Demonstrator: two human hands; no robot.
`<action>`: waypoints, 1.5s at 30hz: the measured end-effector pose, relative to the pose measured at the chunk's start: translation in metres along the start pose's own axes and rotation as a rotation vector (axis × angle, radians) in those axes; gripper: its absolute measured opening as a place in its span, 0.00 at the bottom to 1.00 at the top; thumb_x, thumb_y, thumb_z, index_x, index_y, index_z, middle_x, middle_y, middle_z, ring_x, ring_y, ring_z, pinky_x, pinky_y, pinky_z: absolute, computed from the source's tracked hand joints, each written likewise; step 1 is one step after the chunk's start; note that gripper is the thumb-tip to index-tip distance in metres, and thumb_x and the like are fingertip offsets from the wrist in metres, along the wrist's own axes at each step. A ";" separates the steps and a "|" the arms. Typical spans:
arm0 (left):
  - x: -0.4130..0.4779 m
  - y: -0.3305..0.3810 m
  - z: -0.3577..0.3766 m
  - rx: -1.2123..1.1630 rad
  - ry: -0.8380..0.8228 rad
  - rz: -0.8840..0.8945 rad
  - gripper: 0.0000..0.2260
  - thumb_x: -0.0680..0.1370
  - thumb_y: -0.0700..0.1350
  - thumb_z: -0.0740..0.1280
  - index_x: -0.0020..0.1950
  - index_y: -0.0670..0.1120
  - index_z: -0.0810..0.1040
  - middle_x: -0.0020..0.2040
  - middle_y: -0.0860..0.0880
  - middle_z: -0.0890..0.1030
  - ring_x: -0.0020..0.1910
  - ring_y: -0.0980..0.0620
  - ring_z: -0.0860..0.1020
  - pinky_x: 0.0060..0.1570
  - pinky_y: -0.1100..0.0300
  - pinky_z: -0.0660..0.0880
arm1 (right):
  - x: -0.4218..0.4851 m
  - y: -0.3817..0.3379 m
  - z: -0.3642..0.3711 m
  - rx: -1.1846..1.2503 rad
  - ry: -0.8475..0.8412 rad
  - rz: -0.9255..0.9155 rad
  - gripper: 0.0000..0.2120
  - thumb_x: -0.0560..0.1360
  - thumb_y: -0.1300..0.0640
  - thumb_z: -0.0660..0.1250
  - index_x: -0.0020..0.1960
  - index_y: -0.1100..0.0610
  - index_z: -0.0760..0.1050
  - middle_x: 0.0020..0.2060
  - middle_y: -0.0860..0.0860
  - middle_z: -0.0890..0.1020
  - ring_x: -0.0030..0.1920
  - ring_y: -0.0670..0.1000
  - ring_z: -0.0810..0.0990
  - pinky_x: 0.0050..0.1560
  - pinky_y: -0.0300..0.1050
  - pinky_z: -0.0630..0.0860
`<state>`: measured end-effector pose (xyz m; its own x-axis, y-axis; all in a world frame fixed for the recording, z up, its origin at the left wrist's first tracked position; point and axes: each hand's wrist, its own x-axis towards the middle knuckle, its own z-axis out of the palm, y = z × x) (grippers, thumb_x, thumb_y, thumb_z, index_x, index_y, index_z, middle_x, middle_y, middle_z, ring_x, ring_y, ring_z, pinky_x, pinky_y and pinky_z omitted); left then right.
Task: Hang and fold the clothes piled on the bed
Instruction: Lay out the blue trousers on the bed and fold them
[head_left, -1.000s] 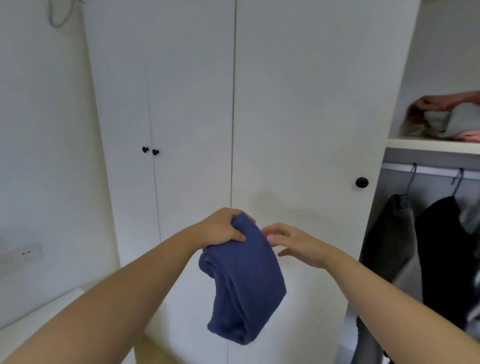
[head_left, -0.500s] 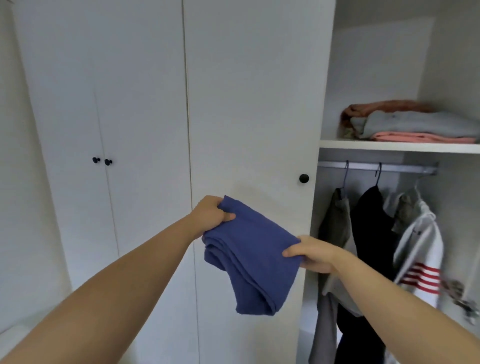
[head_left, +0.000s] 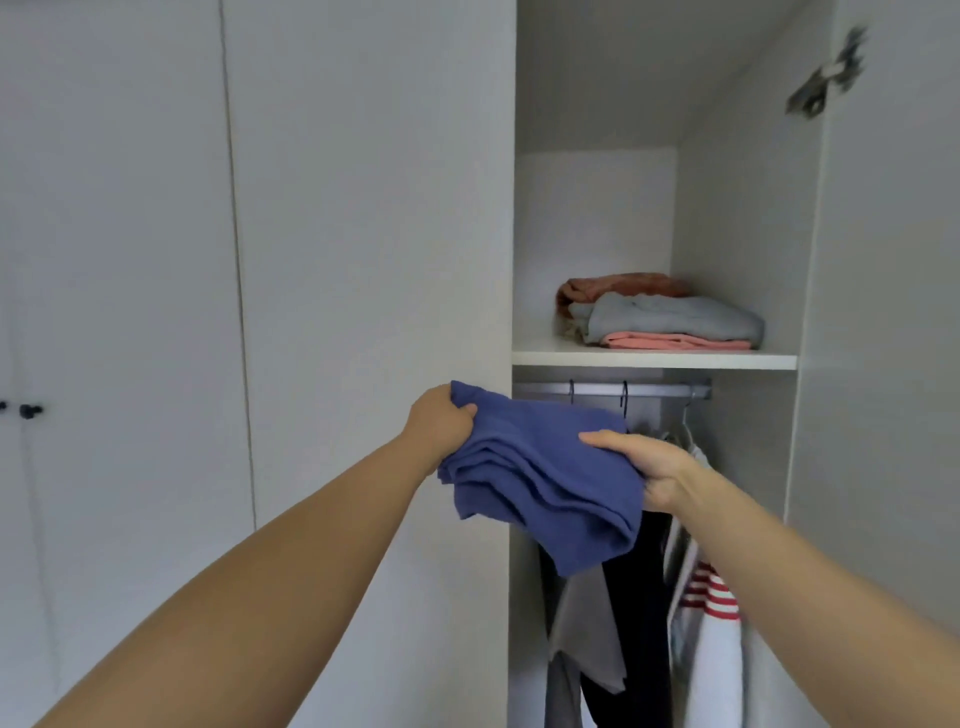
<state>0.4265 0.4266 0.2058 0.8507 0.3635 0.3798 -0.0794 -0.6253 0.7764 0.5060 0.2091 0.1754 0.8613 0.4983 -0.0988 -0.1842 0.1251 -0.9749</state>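
The folded blue garment (head_left: 540, 478) hangs just below the shelf (head_left: 653, 358) — the left hand (head_left: 441, 428) and right hand (head_left: 644, 465), 1 at each end, clamp their fingers on it so the folds hold for stacking beside the folded pile (head_left: 660, 314).

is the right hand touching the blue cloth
Touching. The head view shows the right hand gripping the blue cloth's edge, thumb lying on top of the fabric.

– How are the arms?
– Both bare, stretched forward, raised.
– And the left hand (head_left: 439, 427)?
– Fingers curled, thumb on top, gripping.
– The right hand (head_left: 644, 464)?
– Thumb laid across the top, fingers tucked underneath, pinching.
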 end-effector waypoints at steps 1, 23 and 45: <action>0.009 0.013 0.008 0.029 -0.002 0.013 0.13 0.80 0.40 0.59 0.62 0.38 0.74 0.59 0.41 0.78 0.58 0.42 0.76 0.56 0.55 0.72 | 0.000 -0.011 -0.009 -0.023 0.006 -0.013 0.11 0.72 0.59 0.69 0.52 0.64 0.77 0.43 0.59 0.84 0.41 0.56 0.83 0.45 0.48 0.81; 0.255 0.192 0.131 -0.532 -0.262 -0.208 0.16 0.83 0.47 0.57 0.37 0.44 0.72 0.24 0.47 0.76 0.17 0.54 0.73 0.15 0.68 0.67 | 0.162 -0.305 -0.176 -0.725 0.439 -0.317 0.22 0.77 0.44 0.60 0.60 0.62 0.70 0.54 0.57 0.73 0.52 0.54 0.71 0.59 0.51 0.67; 0.367 0.169 0.214 0.232 0.229 0.355 0.13 0.81 0.47 0.58 0.59 0.45 0.78 0.59 0.43 0.79 0.58 0.43 0.75 0.54 0.55 0.73 | 0.251 -0.320 -0.213 -1.557 0.992 -0.249 0.16 0.80 0.60 0.56 0.64 0.65 0.72 0.64 0.62 0.74 0.63 0.61 0.73 0.61 0.49 0.70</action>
<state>0.8369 0.3069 0.3686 0.6538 0.2258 0.7222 -0.2042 -0.8664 0.4557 0.8818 0.1117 0.4197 0.8294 -0.0966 0.5502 0.0252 -0.9775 -0.2095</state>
